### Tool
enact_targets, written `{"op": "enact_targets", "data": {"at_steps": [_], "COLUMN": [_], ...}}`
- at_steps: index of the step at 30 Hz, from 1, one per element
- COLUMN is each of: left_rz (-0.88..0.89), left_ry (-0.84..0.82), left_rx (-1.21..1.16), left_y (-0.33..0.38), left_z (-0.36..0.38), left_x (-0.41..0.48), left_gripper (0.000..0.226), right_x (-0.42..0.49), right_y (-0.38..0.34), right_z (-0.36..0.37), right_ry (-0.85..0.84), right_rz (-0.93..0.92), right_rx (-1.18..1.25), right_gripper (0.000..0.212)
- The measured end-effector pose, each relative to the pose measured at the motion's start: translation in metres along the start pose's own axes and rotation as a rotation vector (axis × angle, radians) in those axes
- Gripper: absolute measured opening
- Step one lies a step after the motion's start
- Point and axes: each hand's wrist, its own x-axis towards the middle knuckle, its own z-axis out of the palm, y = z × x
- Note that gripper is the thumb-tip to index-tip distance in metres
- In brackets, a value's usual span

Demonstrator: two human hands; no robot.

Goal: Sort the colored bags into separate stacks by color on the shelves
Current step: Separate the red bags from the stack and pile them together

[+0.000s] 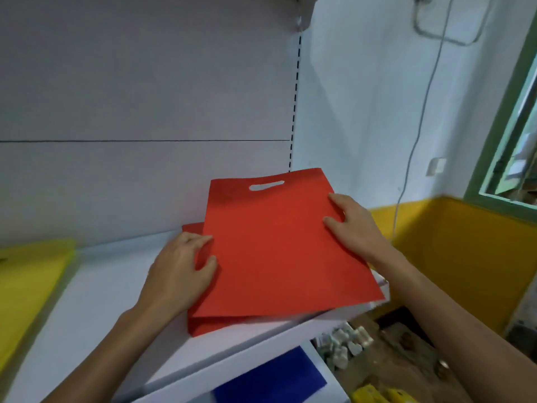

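Two red bags at the right end of the white shelf (pixel 101 286), and the person has both hands on the upper one. The top red bag (pixel 276 242) is flat, with its cut-out handle pointing toward the grey back panel (pixel 145 97). It sits a bit skewed over the lower red bag (pixel 203 327), which pokes out along the left and at the front corner. The top bag's near right corner hangs past the shelf edge, and the front looks slightly lifted off the one underneath.

The left hand (pixel 180 271) is clamped on the bag's left edge, fingertips curled onto the red fabric. The right hand (pixel 354 225) has the right edge, a couple of digits laid over the top. The rest of that hand goes behind or under the bag, so I can't see exactly how it wraps. Pretty clearly a hold on both sides though, not just resting.

Far left on the same shelf there's a yellow bag (pixel 26 286) lying flat, well apart from the reds. One level down, a blue bag (pixel 270 376) shows on the lower shelf.

Off to the right there's a pale wall with a thin cable (pixel 421 112) hanging down it. Lower on that wall is a yellow painted band, and a green window frame (pixel 505 112) is at the edge. On the floor by the shelf sits a heap of small white bits (pixel 345 344), too blurry to identify.
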Motion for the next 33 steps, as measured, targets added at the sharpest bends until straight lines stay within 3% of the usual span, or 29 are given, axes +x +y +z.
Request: {"op": "enact_targets", "data": {"at_steps": [7, 11, 14, 19, 22, 24, 33], "left_rz": [-0.205, -0.328, -0.387, -0.431, -0.448, -0.47, -0.516], "left_ry": [-0.026, -0.152, -0.149, -0.13, -0.06, 0.025, 0.361], "left_rx": [0.161, 0.284, 0.314, 0.332, 0.286, 0.241, 0.281], "left_y": [-0.006, -0.006, -0.004, -0.003, -0.002, -0.004, -0.048], "left_z": [0.018, 0.029, 0.034, 0.034, 0.031, 0.024, -0.084], "left_x": [-0.009, -0.012, -0.013, -0.012, -0.013, -0.016, -0.094], "left_gripper": [0.063, 0.033, 0.028, 0.043, 0.039, 0.037, 0.039], "right_x": [0.047, 0.058, 0.061, 0.066, 0.068, 0.067, 0.026], "right_y": [0.011, 0.031, 0.039, 0.042, 0.039, 0.029, -0.119], "right_z": [0.048, 0.076, 0.088, 0.091, 0.091, 0.092, 0.125], "right_ry": [-0.198, -0.396, -0.51, -0.518, -0.429, -0.35, -0.336], "right_rz": [-0.147, -0.162, -0.187, -0.18, -0.201, -0.266, -0.579], "right_rx": [0.005, -0.113, -0.296, -0.354, -0.251, -0.173, 0.121], "right_gripper": [0.034, 0.035, 0.039, 0.036, 0.025, 0.032, 0.047]}}
